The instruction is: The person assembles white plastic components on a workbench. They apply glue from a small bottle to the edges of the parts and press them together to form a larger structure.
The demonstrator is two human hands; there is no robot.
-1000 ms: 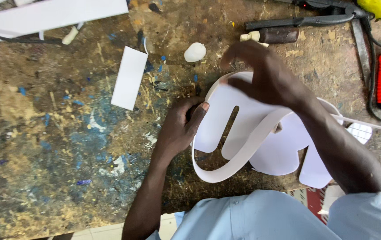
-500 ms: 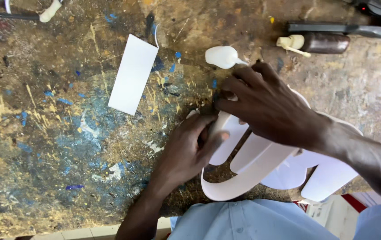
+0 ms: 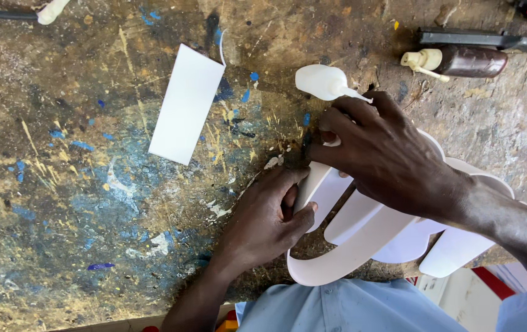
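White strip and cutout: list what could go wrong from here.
1. The left hand and right hand press the bent white strip against the white cutout; it could spring off if released.
2. The small white squeeze bottle lies beside the right hand's knuckles and might get knocked away.
3. The workbench is rough and paint-splattered, so the white pieces may get dirty.

Left hand (image 3: 263, 224) palm down, fingers (image 3: 297, 215) curled, right hand (image 3: 386, 157) arched above, fingers (image 3: 337, 123) pressing down
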